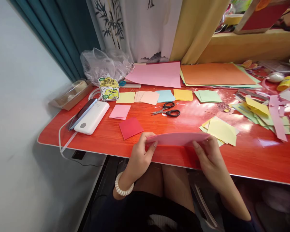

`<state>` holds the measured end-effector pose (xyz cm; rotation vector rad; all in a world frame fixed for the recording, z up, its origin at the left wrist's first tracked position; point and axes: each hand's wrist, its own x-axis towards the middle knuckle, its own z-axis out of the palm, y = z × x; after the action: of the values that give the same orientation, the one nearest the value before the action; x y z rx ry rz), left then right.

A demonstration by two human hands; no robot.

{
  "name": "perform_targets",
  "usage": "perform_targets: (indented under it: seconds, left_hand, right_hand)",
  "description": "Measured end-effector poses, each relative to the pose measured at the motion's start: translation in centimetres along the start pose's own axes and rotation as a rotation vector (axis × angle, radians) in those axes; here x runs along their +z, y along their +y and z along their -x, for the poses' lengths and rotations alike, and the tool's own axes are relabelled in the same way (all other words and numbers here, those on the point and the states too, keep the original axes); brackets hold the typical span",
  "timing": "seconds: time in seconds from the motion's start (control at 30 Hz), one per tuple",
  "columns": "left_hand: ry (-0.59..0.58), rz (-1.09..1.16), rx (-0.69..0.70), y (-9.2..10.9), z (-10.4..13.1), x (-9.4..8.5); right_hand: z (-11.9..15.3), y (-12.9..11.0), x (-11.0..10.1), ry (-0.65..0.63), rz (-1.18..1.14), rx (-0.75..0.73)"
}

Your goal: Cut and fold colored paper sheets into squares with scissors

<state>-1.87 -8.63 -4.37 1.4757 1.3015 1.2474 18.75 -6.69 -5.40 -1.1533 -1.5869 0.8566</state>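
A pink paper sheet (177, 139) is stretched between my two hands above the table's front edge, tilted so it looks like a narrow strip. My left hand (141, 156) pinches its left end between thumb and fingers, and my right hand (209, 153) grips the right end the same way. Just beyond my left hand lies a red paper square (130, 128). Black-handled scissors (168, 109) rest partly open behind the sheet. Pale yellow squares (222, 130) are piled close to my right hand. Pink squares (120, 111) lie farther left.
Along the back are small stacks of blue (165, 96), yellow (183, 94) and green squares (207, 96), with large pink (159, 74) and orange sheets (217, 73) behind. A white power bank (91, 117) and phone sit left. Paper scraps (263, 112) cover the right.
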Motion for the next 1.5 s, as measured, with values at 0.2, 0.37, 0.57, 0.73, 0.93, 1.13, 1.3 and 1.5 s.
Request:
perform_targets:
  seconds: [0.2, 0.37, 0.57, 0.73, 0.93, 1.13, 1.3, 1.5]
  left_hand:
    - [-0.042, -0.041, 0.004, 0.2, -0.2, 0.0]
    - [-0.050, -0.061, 0.007, 0.0, -0.3, 0.0]
    - [-0.045, -0.018, -0.058, -0.3, -0.3, 0.0]
    - [-0.102, -0.100, 0.031, 1.4, -0.4, -1.3]
    - [0.192, -0.912, 0.293, 0.6, -1.0, -6.1]
    - [-0.133, -1.191, 0.422, -1.1, -1.9, -9.0]
    - [-0.056, -1.207, 0.515, -1.9, -1.2, -7.5]
    - [-0.266, -1.100, 0.786, -1.3, -0.4, -2.3]
  right_hand:
    - [-0.1, 0.2, 0.1, -0.028, 0.087, -0.007]
    - [-0.1, 1.0, 0.1, -0.018, 0.105, 0.025]
    - [0.3, 1.2, -0.2, 0.038, 0.184, 0.004]
    - [0.7, 1.1, -0.8, 0.050, 0.164, 0.067]
    - [-0.6, 1.3, -2.2, -0.052, -0.066, 0.213]
    - [-2.1, 0.5, -2.8, -0.223, -0.014, 0.255]
    - [-2.3, 0.3, -2.7, -0.206, -0.022, 0.306]
    - [-2.1, 0.5, -2.7, -0.214, -0.011, 0.333]
